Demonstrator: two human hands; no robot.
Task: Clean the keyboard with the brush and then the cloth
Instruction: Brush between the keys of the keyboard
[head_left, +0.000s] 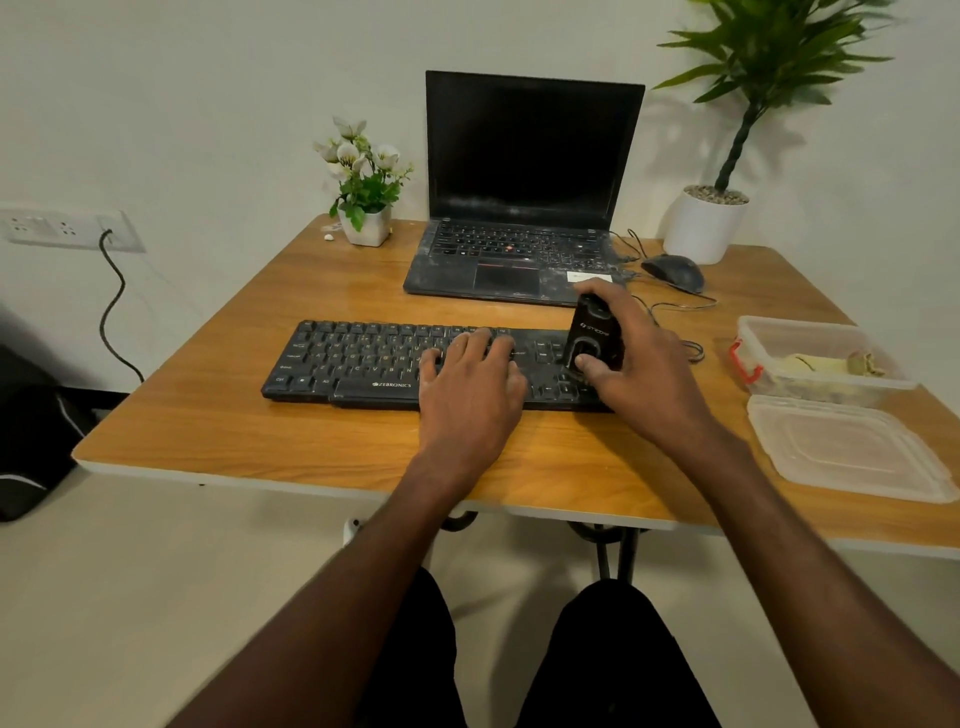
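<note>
The keyboard (415, 364) is laid across the middle of the surface (260, 447), with the laptop (519, 208) placed behind it. A flower pot (363, 218) is set to the left of the laptop, and a mouse (674, 271) and a potted plant (706, 223) to its right. At the right edge an open container (815, 358) is placed, with its lid (847, 447) laid just in front of it.

keyboard (363, 364) black | table (291, 441) orange-brown woodgrain | laptop (519, 208) black – dusty grey
</note>
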